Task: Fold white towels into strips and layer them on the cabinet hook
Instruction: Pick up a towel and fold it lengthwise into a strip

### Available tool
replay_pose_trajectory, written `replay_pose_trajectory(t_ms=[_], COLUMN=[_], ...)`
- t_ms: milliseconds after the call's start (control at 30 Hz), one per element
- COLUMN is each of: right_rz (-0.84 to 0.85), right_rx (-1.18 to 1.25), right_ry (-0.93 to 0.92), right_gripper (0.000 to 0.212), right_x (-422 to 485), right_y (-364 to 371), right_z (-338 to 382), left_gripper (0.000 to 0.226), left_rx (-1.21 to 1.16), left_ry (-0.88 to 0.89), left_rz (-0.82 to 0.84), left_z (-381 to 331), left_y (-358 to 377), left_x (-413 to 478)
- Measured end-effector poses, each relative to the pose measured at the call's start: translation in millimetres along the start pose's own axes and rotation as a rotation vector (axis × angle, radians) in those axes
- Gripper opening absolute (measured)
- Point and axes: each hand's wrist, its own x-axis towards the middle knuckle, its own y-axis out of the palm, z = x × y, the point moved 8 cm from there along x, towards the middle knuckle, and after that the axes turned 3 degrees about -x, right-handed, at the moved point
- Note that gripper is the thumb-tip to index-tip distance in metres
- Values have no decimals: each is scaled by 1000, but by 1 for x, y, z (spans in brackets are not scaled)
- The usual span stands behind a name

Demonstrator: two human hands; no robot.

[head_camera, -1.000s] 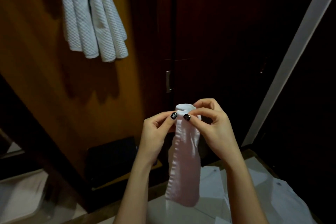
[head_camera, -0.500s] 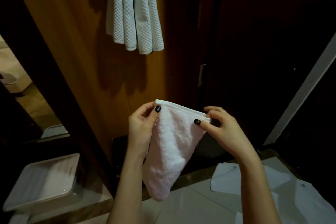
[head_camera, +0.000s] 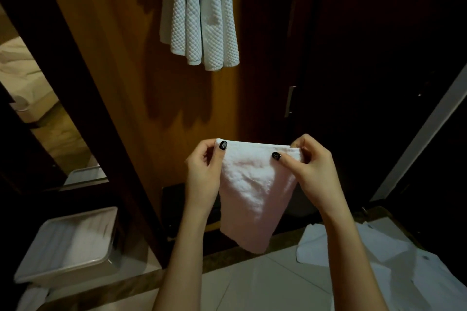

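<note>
Spread apart now, my 2 grips have opened the small white towel [head_camera: 252,192] out of the narrow strip it was 1 second back. Its top hem has levelled out between them, and the hung bundle has drifted toward the middle of my view.

The left grip [head_camera: 202,174] pinches the left corner of the hem, thumb in front. The right grip [head_camera: 313,174] pinches the right corner, thumb pressed on the front face and the other fingers curled behind. The towel hangs free in the air in front of the wooden cabinet door [head_camera: 113,83], narrowing to a point below. It is well under the waffle-weave towels [head_camera: 202,15] already draped up top. The hook itself is cut off by the top edge, so I cannot see it.

My read is that this is the fold into a strip. To do it well I would:
- keep the hem taut and level;
- bring 1 corner across to the other so the long edges line up;
- run a pinch down the length to flatten the sagging lower point before lifting.

A loose corner would likely leave a lopsided strip that slips off the layered bundle. More white towels wait in the plastic bin [head_camera: 70,242] at lower left.
</note>
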Motion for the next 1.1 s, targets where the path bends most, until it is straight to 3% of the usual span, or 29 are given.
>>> replay_pose_trajectory(t_ms=[133, 200, 267, 400, 567, 733, 800, 933, 1100], right_rz=[86, 145, 208, 287, 310, 364, 349, 314, 367], right_rx=[76, 129, 236, 424, 605, 648, 634, 583, 740], right_ry=[119, 172, 164, 72, 101, 112, 156, 221, 188], right_gripper=[27, 15, 7, 8, 12, 15, 26, 32, 35], right_x=[0, 1, -1, -3, -4, -5, -5, -3, -4], right_y=[6, 8, 11, 11, 15, 14, 15, 16, 23], right_z=[-10, -13, -9, 5, 10, 12, 4, -8, 2], left_gripper=[14, 11, 11, 16, 21, 14, 12, 24, 28], left_rx=[27, -11, -109, -320, -442, -632, -690, -700, -657], left_ry=[16, -6, -67, -152, -199, -306, -327, -315, -295], left_rz=[-26, -8, 15, 34, 99, 282, 364, 460, 538], left_z=[1, 4, 10, 19, 12, 8, 1, -8, -14], left_y=[3, 5, 8, 9, 25, 36, 40, 44, 42], left_x=[1, 3, 4, 6, 3, -2, -6, -9, -9])
